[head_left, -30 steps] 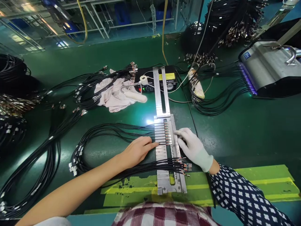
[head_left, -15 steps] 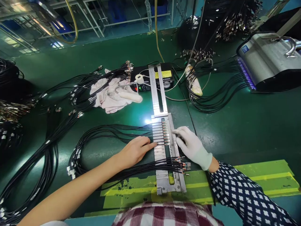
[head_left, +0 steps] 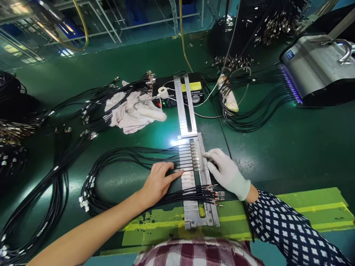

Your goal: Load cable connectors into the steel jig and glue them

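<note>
A slotted metal fixture point(head_left: 190, 214) lies lengthwise in front of me. Several black cables point(head_left: 149, 154) run side by side into its grooves, their stripped metal ends point(head_left: 195, 155) in a row over the slot. My bare left hand point(head_left: 157, 183) rests at the fixture's left edge, index finger stretched onto the lowest seated cable, fingers apart. At the right edge, my white-gloved right hand point(head_left: 226, 171) has thumb and fingers drawn together against the metal bar; whatever is between them is hidden. A loose bundle of cables point(head_left: 191, 192) crosses the fixture below both hands.
Behind the fixture stands a black control box point(head_left: 196, 99), with a crumpled cloth point(head_left: 129, 114) and a white handpiece point(head_left: 152, 113) to its left. A metal machine with a purple glow point(head_left: 318, 70) is at the right. More cable coils point(head_left: 52, 184) lie left. Green tape point(head_left: 310, 210) covers the front edge.
My left hand has shifted slightly down and left, its index finger still on the cable and its other fingers more spread. My right hand stays in place.
</note>
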`<state>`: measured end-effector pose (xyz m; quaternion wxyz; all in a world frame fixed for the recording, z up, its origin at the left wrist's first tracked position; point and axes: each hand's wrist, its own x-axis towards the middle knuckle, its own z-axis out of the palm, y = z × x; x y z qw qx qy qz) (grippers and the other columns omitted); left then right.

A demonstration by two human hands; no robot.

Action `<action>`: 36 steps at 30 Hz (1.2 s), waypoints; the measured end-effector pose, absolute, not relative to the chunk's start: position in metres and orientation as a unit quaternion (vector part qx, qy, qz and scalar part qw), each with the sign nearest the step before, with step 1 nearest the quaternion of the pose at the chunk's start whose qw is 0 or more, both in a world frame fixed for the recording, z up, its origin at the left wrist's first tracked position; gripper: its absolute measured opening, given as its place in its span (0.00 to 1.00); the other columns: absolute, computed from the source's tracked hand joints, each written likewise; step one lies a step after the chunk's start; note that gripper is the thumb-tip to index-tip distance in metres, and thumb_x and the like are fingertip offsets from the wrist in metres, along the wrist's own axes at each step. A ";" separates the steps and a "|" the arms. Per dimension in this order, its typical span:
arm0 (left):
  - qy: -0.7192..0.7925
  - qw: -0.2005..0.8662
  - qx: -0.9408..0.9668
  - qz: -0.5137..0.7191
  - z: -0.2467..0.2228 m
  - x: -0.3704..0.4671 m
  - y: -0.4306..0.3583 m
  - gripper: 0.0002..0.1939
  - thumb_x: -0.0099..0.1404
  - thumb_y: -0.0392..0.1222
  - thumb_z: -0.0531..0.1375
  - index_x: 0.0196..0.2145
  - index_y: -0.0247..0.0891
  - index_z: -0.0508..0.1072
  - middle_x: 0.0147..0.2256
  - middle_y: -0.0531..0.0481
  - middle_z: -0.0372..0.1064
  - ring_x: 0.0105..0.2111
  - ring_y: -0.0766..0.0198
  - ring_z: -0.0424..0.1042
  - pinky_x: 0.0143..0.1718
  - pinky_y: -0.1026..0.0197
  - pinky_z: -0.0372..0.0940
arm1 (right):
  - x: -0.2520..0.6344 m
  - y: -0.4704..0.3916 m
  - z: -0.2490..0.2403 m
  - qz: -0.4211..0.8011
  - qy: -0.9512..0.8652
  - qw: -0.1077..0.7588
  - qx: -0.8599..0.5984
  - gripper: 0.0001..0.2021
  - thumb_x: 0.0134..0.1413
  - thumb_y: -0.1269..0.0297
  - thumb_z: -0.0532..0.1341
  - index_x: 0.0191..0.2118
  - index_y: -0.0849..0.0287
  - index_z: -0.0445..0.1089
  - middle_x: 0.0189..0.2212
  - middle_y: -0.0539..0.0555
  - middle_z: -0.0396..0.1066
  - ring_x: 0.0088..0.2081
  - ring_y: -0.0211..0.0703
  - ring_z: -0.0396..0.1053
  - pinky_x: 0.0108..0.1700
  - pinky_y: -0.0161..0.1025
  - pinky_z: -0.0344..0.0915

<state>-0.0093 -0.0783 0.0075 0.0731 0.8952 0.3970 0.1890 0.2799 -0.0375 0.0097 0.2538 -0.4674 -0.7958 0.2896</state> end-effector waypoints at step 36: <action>0.553 0.269 0.760 0.211 0.042 0.012 -0.061 0.14 0.69 0.48 0.56 0.48 0.39 0.67 0.44 0.46 0.70 0.44 0.60 0.69 0.48 0.58 0.65 | 0.287 -0.025 0.013 0.252 -0.801 0.256 -0.479 0.21 0.70 0.57 0.43 0.59 0.55 0.63 0.52 0.56 0.74 0.51 0.45 0.74 0.52 0.44 0.71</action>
